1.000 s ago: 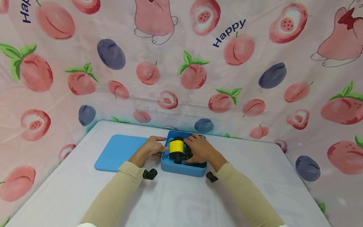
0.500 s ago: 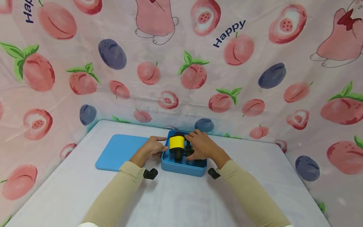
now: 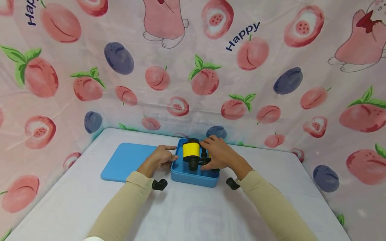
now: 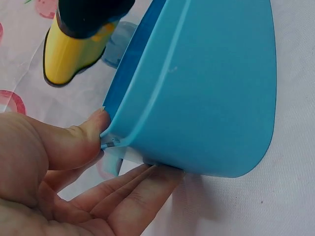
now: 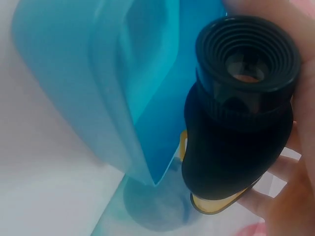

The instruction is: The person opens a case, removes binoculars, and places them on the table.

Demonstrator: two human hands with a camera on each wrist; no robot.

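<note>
Black-and-yellow binoculars (image 3: 191, 150) are at the blue box (image 3: 194, 180), raised above its floor. Around their right barrel curl the fingers of my right hand (image 3: 219, 152), which covers most of that side. A black eyepiece (image 5: 248, 64) shows close up in the right wrist view, beside the box wall. My left hand (image 3: 158, 157) holds the box's left side. In the left wrist view its thumb (image 4: 81, 140) lies on the rim and the other fingers are against the outside of the wall (image 4: 211, 88).
A flat blue lid (image 3: 128, 162) lies on the white table (image 3: 193, 214) left of the box. Behind the table hangs a fruit-print cloth (image 3: 181, 83). Black camera mounts (image 3: 159, 184) stick out from both wrists.
My right hand has lifted the binoculars a little and moved them slightly right, up from the box floor. My left hand stays on the box, which has hardly moved.
</note>
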